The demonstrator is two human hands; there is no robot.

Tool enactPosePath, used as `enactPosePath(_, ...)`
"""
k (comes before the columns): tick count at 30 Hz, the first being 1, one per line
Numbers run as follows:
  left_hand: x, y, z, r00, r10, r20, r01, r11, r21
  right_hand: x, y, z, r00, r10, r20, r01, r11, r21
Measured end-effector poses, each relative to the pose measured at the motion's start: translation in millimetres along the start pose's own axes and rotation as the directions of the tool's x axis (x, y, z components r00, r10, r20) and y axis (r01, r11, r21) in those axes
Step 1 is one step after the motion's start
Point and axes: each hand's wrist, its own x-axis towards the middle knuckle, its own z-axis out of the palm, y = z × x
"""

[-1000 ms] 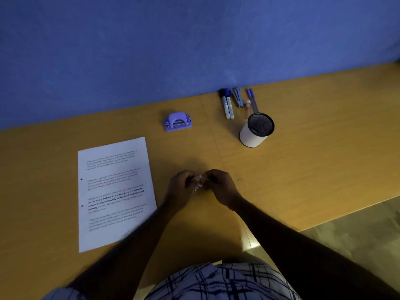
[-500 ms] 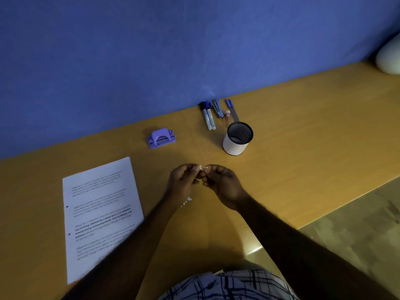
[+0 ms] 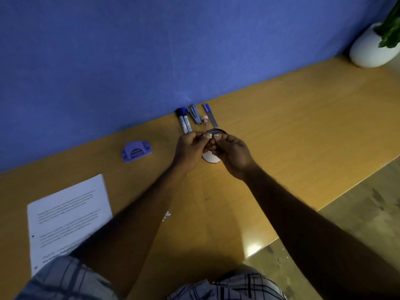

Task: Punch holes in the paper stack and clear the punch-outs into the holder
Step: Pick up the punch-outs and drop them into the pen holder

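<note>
Left hand (image 3: 190, 148) and right hand (image 3: 232, 151) had moved forward over the surface (image 3: 303, 126) to the pen holder (image 3: 210, 158), together pinching white punch-outs (image 3: 209, 135) above its rim; paper stack (image 3: 69, 213) lay at near left.

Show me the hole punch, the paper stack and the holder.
hole punch (image 3: 136, 150), head view, on its purple top.
paper stack (image 3: 69, 204), head view, on the top sheet.
holder (image 3: 210, 158), head view, on its white wall.

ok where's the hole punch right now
In the head view the purple hole punch sits on the desk left of centre, close to the blue wall, left of the left hand and beyond the paper stack.
</note>
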Motion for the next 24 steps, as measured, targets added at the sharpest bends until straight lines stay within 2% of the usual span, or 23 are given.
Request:
enactPosePath(3,22,4,5,0.998,0.065,0.009,-0.066,0.981,0.181,19,-11,-13,0.998,-0.029,-0.060,0.018,0.985,-0.171)
enactPosePath(6,40,1,6,0.994,0.092,0.053,-0.104,0.940,0.326,32,-20,-20,0.989,-0.088,-0.116,0.033,0.911,-0.411)
enactPosePath(10,53,1,8,0.982,0.122,0.146,-0.177,0.871,0.459,44,-26,-28,0.986,-0.142,-0.086,0.046,0.731,-0.681)
enactPosePath(13,58,3,9,0.974,0.140,0.178,-0.213,0.838,0.503,50,-29,-34,0.985,-0.174,0.009,0.107,0.564,-0.819)
enactPosePath(17,64,6,6,0.952,0.151,0.266,-0.281,0.776,0.564,52,-34,-37,0.957,-0.220,0.187,0.250,0.311,-0.917)
enactPosePath(24,67,9,5,0.929,0.166,0.330,-0.351,0.676,0.648,52,-38,-37,0.934,-0.226,0.276,0.310,0.135,-0.941)
